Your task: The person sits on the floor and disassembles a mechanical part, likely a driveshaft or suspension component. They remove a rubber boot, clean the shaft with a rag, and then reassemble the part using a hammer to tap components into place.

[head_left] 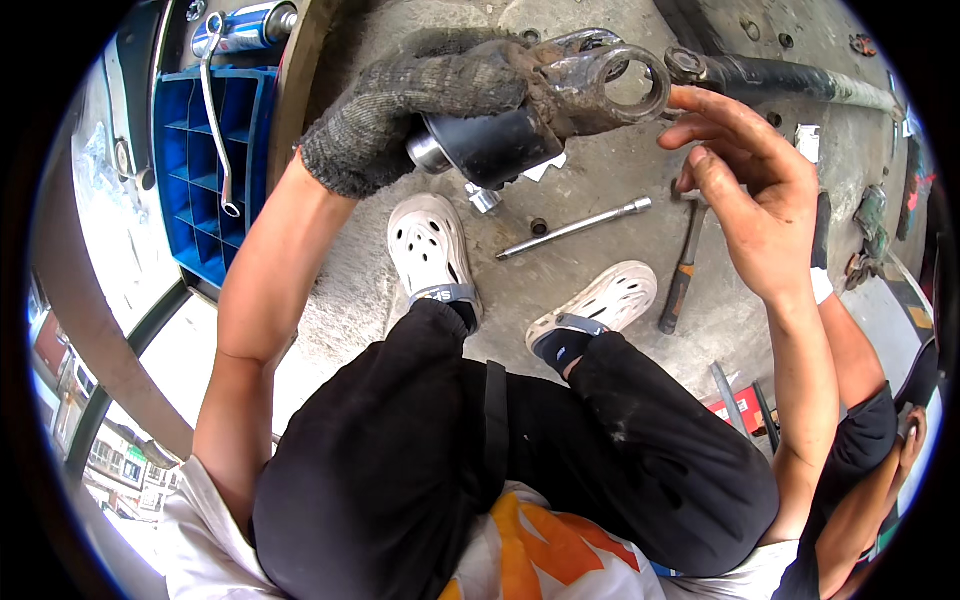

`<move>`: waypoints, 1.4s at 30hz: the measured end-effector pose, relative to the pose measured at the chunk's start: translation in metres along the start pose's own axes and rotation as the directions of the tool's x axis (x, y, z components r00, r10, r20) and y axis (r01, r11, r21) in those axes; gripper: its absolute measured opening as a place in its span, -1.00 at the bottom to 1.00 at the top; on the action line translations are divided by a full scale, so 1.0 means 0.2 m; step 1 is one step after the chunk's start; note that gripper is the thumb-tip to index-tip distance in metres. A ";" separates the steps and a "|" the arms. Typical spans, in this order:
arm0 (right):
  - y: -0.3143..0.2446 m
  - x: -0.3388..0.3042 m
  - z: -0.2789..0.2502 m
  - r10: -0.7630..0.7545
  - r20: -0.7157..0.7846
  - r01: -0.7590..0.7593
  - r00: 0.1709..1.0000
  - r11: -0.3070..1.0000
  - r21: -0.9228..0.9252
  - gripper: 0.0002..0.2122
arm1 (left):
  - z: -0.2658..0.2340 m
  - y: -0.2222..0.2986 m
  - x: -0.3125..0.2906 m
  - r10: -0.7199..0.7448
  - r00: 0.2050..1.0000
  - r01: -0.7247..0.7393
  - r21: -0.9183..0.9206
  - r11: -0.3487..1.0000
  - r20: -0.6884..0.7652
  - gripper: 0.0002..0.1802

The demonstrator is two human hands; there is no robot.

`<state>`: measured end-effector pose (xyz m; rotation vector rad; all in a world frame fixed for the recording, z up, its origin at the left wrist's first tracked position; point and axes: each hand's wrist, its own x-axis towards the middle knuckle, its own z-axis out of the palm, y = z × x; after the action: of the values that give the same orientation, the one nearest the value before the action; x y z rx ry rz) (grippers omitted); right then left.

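Clasping the joint [560,100] in the gloved left grip [415,95], curled tight around its left end, up above the floor [610,175]! Pointing a ring [596,85] to the right, with a black cylinder [500,150] slung underneath. Facing it with the right grip [745,180], bare, loosely spread, holding nothing, with one fingertip [686,98] right by the rim; impossible to tell whether touching. Straight across to a shaft [770,79], lying at the right. Down now to a socket [483,198], a small collar [539,227] and a rod [580,229], scattered near the white clogs [430,245]. Past them to a hammer [683,275], with handle toward the person. Over left to a blue tray [262,140], with a wrench [212,120] lying across, overlapping a spray can [250,28] at the top. Out far right to another person's arm [853,345]!
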<state>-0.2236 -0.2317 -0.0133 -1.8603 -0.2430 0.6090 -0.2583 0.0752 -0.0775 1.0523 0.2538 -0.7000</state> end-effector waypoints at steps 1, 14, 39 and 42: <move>0.01 0.01 -0.01 -0.096 0.012 0.097 0.995 0.990 -0.106 -0.56 | -0.01 -0.02 -0.01 0.001 0.999 -0.002 -0.027 1.000 -0.038 -0.20; -0.03 0.01 0.11 -0.245 0.111 0.266 0.963 0.927 -0.266 -0.36 | 0.07 0.01 -0.01 0.029 0.996 -0.019 -0.116 0.993 0.080 -0.10; -0.22 0.19 -0.15 -0.334 0.717 0.748 0.612 0.541 -0.386 -0.48 | -0.01 -0.09 0.05 -0.223 0.947 0.299 -0.387 0.872 0.230 -0.40; -0.35 0.16 -0.15 -0.201 0.791 0.776 0.577 0.438 -0.454 -0.51 | 0.03 -0.13 0.07 -0.195 0.948 0.286 -0.399 0.871 0.253 -0.40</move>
<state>-0.1724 -0.2171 0.0495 -2.1073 -1.7979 0.7158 -0.2660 0.0562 -0.0998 0.5202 0.3473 -0.9234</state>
